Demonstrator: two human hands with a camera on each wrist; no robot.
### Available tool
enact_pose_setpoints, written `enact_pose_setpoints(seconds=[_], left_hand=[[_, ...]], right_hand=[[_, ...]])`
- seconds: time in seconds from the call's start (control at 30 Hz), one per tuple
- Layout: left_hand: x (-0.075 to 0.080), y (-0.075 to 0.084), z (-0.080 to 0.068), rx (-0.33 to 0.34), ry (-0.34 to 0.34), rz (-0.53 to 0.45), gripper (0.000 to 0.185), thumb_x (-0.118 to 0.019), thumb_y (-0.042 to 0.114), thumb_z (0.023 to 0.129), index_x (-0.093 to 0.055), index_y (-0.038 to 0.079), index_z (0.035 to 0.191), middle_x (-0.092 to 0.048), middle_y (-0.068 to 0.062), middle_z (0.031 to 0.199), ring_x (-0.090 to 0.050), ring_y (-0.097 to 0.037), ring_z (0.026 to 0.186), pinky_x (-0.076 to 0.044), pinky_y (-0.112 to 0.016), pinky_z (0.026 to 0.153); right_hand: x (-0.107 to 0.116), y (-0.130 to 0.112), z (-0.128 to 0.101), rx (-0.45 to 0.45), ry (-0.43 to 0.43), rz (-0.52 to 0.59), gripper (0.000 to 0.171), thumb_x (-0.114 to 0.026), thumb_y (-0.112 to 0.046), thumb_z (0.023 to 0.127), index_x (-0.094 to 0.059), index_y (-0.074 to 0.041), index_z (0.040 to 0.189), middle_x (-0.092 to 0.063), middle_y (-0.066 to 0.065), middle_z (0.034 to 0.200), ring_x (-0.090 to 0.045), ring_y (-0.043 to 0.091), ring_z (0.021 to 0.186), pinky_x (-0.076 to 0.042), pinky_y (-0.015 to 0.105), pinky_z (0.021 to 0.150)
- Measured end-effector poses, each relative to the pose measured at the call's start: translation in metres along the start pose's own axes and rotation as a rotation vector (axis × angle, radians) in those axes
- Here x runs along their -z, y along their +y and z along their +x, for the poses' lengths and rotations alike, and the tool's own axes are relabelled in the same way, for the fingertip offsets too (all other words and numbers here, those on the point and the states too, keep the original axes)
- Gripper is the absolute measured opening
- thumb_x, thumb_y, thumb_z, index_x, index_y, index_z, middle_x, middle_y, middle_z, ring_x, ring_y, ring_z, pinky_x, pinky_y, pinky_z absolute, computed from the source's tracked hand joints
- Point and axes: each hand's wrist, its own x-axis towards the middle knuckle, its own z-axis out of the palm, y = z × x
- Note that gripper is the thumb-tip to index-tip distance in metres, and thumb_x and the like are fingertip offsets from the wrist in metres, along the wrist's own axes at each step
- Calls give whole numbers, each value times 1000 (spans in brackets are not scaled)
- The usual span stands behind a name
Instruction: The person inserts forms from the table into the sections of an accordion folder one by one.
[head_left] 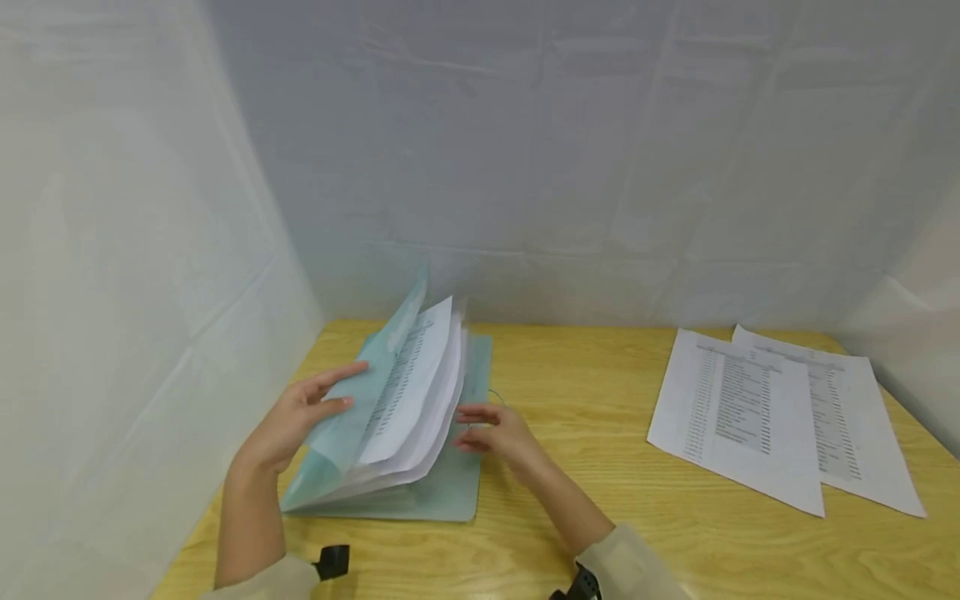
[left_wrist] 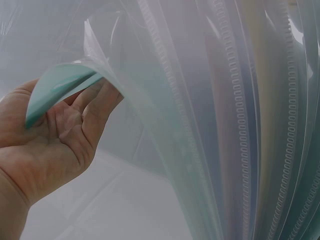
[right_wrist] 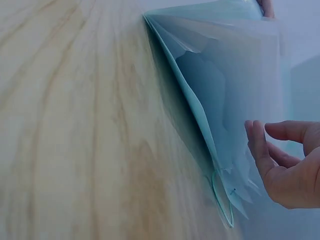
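A pale teal display folder (head_left: 452,492) with clear plastic sleeves lies on the left part of the table, its front cover (head_left: 360,396) and sleeves raised and fanned. My left hand (head_left: 288,421) holds the cover by its outer edge. In the left wrist view the cover's edge (left_wrist: 55,90) bends into the palm of that hand (left_wrist: 55,135). Printed white sheets (head_left: 412,383) show inside the sleeves. My right hand (head_left: 501,435) is by the folder's right side, fingers loosely bent beside the sleeves' free edges. Nothing shows between its thumb and fingers (right_wrist: 257,140) in the right wrist view.
Two printed paper sheets (head_left: 738,417) overlap on the right part of the wooden table (head_left: 577,400). A thin elastic loop (right_wrist: 222,205) sticks out from the folder's edge near my right hand. White sheeting (head_left: 585,167) closes off the back and sides.
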Motion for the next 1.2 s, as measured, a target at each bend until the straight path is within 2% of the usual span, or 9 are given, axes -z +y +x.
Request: enact_pose_setpoints(seconds=[0.33, 0.57, 0.8, 0.97, 1.2], left_hand=[[0, 3, -2, -4, -1, -4, 48, -55, 12, 93, -41, -3, 136, -29, -17, 144, -7, -31, 135, -9, -62, 99], [0, 4, -1, -2, -4, -6, 48, -55, 11, 93, -40, -3, 136, -28, -17, 145, -7, -31, 135, -8, -62, 99], [0, 4, 0, -8, -3, 3, 47, -55, 12, 93, -41, -3, 136, -29, -17, 144, -7, -32, 135, -9, -61, 100], [-1, 4, 0, -16, -7, -4, 47, -55, 11, 93, -41, -3, 135, -30, -17, 144, -7, -31, 135, -9, -61, 99], [0, 2, 1, -8, -8, -1, 46, -55, 11, 93, -42, -2, 135, -29, -16, 144, -7, -31, 135, -9, -61, 100]], right_hand=[[27, -8, -7, 40, -3, -16, 35, -53, 7, 86, -49, 16, 120, -52, 31, 116, -63, 24, 87, -49, 36, 80], [54, -14, -13, 60, 33, -31, 35, -53, 6, 88, -47, 19, 120, -53, 31, 114, -63, 24, 88, -48, 35, 81], [85, -28, -20, 57, 93, -44, 36, -52, 4, 91, -45, 17, 123, -58, 21, 110, -63, 23, 90, -48, 32, 81], [109, -38, -29, 75, 114, -57, 36, -51, 1, 92, -43, 16, 125, -56, 22, 113, -62, 20, 92, -47, 30, 82], [143, -52, -46, 87, 153, -95, 38, -50, -3, 94, -41, 14, 127, -57, 8, 110, -61, 17, 96, -45, 28, 85]])
